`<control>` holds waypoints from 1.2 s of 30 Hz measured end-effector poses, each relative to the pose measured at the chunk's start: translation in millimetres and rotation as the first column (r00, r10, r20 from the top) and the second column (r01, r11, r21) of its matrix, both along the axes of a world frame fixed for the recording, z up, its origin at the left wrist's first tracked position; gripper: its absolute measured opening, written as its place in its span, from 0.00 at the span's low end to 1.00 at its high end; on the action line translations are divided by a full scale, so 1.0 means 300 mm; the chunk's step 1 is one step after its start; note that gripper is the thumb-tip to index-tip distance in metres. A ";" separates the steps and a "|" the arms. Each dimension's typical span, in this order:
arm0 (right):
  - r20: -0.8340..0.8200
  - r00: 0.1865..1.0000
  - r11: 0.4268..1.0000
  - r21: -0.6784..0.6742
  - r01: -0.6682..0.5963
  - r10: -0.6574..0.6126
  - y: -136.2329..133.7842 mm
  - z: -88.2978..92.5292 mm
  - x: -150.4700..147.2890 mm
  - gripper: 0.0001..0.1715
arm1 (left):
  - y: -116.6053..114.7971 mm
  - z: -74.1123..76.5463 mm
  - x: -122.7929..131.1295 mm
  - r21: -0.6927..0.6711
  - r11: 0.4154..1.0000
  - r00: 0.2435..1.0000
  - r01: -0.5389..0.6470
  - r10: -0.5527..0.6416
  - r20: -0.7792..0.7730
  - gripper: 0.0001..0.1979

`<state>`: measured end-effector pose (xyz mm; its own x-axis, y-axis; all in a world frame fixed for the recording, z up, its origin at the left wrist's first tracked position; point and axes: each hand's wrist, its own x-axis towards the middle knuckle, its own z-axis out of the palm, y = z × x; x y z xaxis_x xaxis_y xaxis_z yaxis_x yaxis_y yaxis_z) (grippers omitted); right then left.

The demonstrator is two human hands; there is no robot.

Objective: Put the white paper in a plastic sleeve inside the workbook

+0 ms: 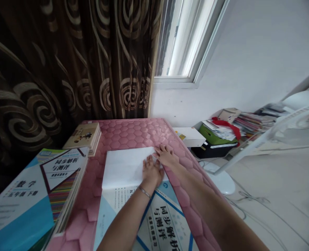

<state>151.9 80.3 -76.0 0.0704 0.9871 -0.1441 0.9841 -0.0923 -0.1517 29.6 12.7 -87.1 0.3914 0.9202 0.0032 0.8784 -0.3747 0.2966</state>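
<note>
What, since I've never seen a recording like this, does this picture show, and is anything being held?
There is no machine, just a person working bare-handed, seen by a camera worn on the head, looking forward and down. The left hand lies palm down on white paper, the right hand at its right edge; no closed grip shows. Nearer the person is a blue-and-white book. These lie on a pink padded surface, beside a large book stack and a smaller book stack.

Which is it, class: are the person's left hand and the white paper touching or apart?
Touching. The head view shows the left hand lying palm down on the white paper, no gap visible.
</note>
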 end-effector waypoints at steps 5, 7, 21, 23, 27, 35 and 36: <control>-0.019 0.996 0.996 0.000 0.084 -0.084 -0.043 -0.019 -0.002 0.32 | 0.006 0.030 -0.255 -0.057 0.997 0.997 0.051 -0.055 -0.061 0.31; -0.026 0.994 0.995 -0.007 0.102 -0.102 -0.038 -0.019 -0.011 0.32 | 0.009 0.038 -0.401 -0.047 0.997 0.992 -0.066 0.060 -0.114 0.30; 0.111 0.991 0.993 0.084 -0.080 0.071 -0.090 0.027 -0.179 0.32 | 0.021 0.025 -0.631 0.067 0.928 0.907 -0.367 0.373 -0.194 0.26; 0.034 0.968 0.963 0.098 -0.252 0.250 -0.100 0.033 -0.294 0.32 | 0.058 0.038 -0.588 0.090 0.949 0.932 -0.303 0.315 -0.179 0.26; -0.186 0.896 0.915 0.081 -0.396 0.404 -0.086 0.020 -0.495 0.33 | 0.130 0.039 -0.515 0.029 0.988 0.977 -0.152 0.155 -0.148 0.29; -0.129 0.967 0.975 0.004 -0.223 0.222 -0.033 -0.023 -0.397 0.38 | 0.181 0.001 -0.613 0.037 0.966 0.953 -0.255 0.258 -0.158 0.30; -0.106 0.978 0.984 -0.001 -0.180 0.179 -0.033 -0.026 -0.358 0.38 | 0.182 0.000 -0.630 0.043 0.958 0.943 -0.283 0.286 -0.168 0.30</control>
<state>44.6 70.4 -83.8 -0.1240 0.9806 -0.1521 0.9635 0.0823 -0.2547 -159.5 67.3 -87.1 0.1094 0.9937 -0.0228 0.9861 -0.1056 0.1285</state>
